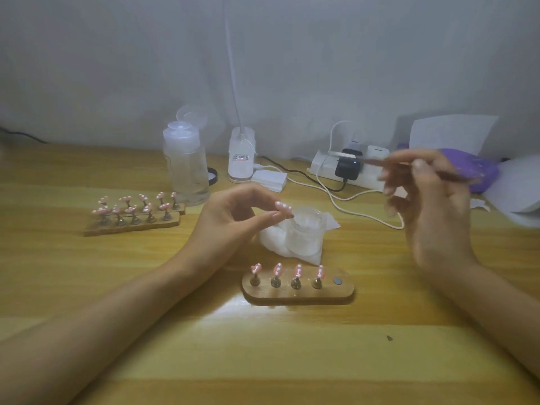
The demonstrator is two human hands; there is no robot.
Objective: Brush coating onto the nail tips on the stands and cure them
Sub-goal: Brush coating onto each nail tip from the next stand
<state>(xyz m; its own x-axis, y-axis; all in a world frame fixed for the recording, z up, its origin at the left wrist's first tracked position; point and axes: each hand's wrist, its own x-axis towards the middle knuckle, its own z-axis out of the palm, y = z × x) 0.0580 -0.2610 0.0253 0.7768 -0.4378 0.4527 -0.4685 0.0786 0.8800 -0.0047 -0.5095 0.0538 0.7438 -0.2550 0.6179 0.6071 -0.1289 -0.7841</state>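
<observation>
Coating step: left hand (230, 219) pinches a nail tip (284, 208) at centre, right hand (429, 197) grips a likely brush (368, 161), needing steady aim.

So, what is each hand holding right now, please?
Left hand: pinches one pink nail tip.
Right hand: holds the brush, blurred.

Wooden table (204, 361) bears a near nail stand (298, 295) (four tips (277, 269)), two far stands (131, 226), bottle (187, 171), power strip (321, 166).

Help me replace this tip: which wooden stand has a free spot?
The nearest stand: four tips, with a bare magnet at its right end. Both left stands look full.
</observation>
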